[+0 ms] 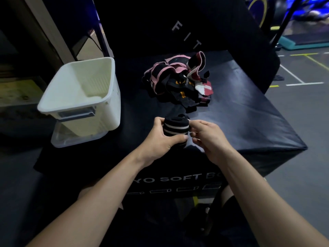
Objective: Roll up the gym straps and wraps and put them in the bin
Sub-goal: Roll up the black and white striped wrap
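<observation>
Black-and-white striped wrap [175, 129], nearly rolled, gripped by left hand [161, 138] above soft box [249, 111]; right hand [207, 135] pinching its loose end. Next, probably: finish, then into white bin [78, 97]. Pile of wraps [179, 81] unrolled.

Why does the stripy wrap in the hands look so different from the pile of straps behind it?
The stripy wrap is rolled into a tight bundle; the pile lies loose and tangled. The wrap is black with pale stripes; the pile mixes pink, black, orange and red. The left hand and right hand hold the wrap; nothing touches the pile. Neither is in the bin yet.
</observation>
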